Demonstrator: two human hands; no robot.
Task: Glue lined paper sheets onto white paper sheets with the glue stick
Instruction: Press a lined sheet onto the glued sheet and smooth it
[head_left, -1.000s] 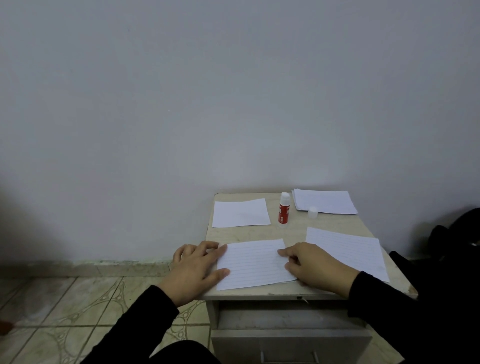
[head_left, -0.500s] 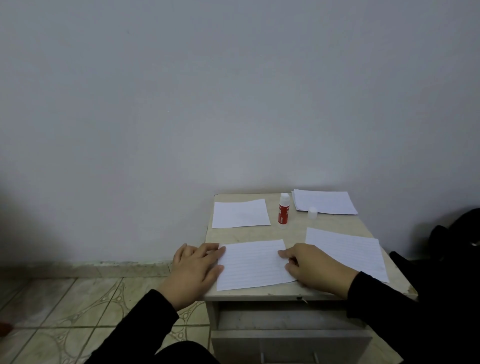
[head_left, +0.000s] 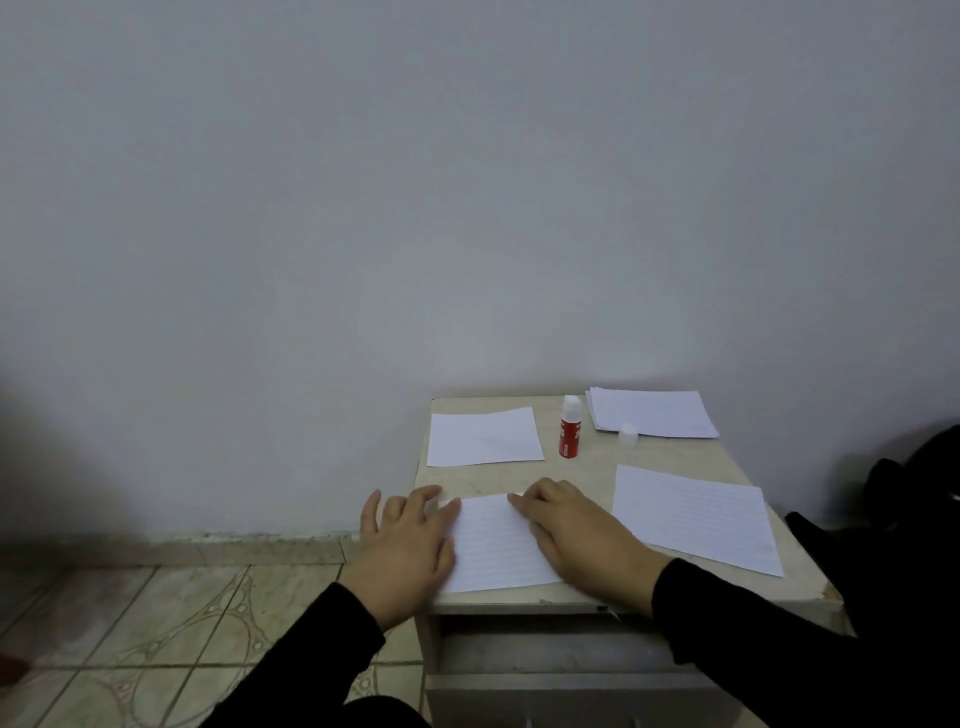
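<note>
A white sheet (head_left: 484, 436) lay at the table's (head_left: 597, 470) far left. The left hand (head_left: 408, 540) and right hand (head_left: 574, 525), fingers flat and gripping nothing, pressed a lined sheet (head_left: 501, 545) at the front edge, apparently smoothing it down. The uncapped glue stick (head_left: 570, 427) stood behind; another lined sheet (head_left: 696, 517) probably needed gluing next.

Small cabinet (head_left: 670, 457) against wall (head_left: 415, 208), tiled floor (head_left: 156, 623).
</note>
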